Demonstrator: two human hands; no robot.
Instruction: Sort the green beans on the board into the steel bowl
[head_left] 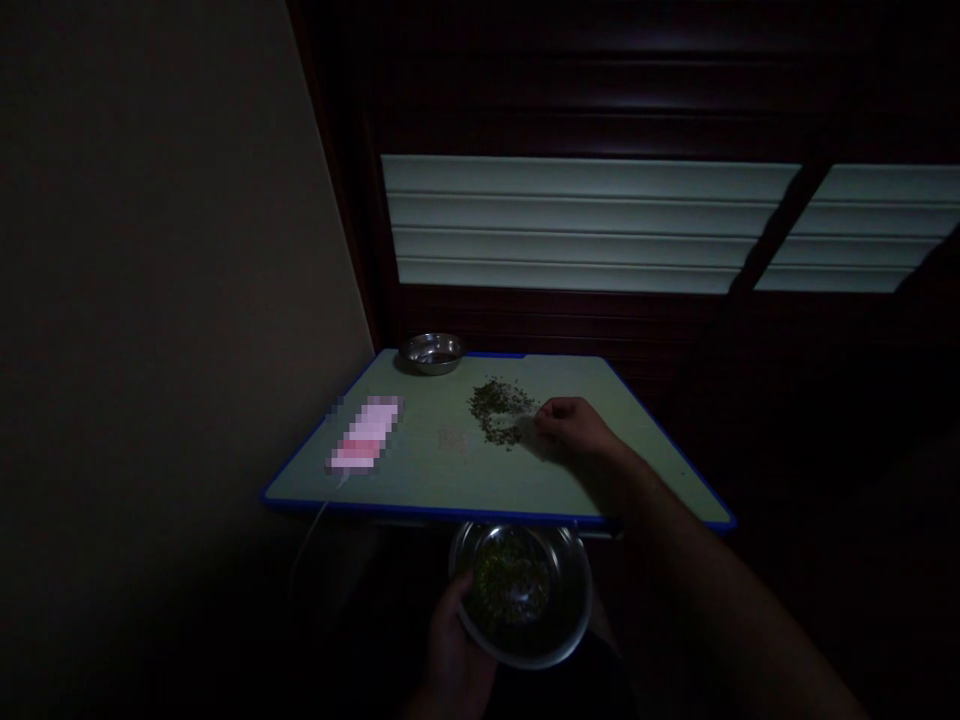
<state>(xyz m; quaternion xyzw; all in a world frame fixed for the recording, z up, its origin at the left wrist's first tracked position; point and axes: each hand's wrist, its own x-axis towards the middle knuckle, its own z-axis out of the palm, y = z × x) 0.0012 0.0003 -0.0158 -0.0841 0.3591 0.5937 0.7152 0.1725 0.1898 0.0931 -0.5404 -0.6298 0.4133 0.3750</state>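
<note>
Dark bits [486,398] are being carried mid-frame by the desk [420,488], seemingly spread for reach; the right hand [576,425] is being pinched together, contents unclear; lower centre, a bowl [571,590] is being clasped steady by the left hand [459,650].

Pale green tabletop [405,480], seemingly blue-edged

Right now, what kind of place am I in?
Probably a dim room at home: a small blue-edged table stands by a plain wall and dark wooden panelling with pale slats.
</note>
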